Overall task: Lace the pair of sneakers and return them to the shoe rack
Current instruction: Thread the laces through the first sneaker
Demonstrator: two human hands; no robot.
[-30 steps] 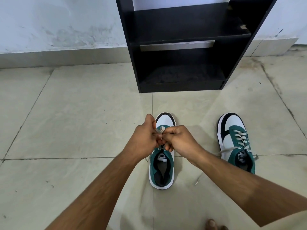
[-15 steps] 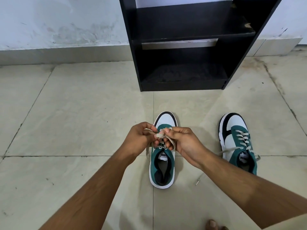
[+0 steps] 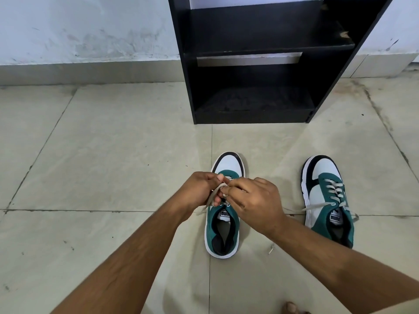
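The hands (image 3: 226, 196) hide the near sneaker's (image 3: 223, 232) eyelets; the shoe rack (image 3: 260, 64) is cut off at the top edge.

2 sneakers on tile floor, toes twd rack. Near sneaker (image 3: 223, 230): white/teal w/ black toe trim, upright, beige lace (image 3: 213, 196) loose over its tongue, laces area mostly hidden. Other sneaker (image 3: 326, 198) to its right, well apart, laced, ends untied, trailing. Black shoe rack (image 3: 260, 64) beyond, shelves bare.

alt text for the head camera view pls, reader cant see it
Both hands, left hand and right hand, pinch a pale lace over a green-and-white sneaker on the tiled floor. A second sneaker sits right; black shoe rack behind.
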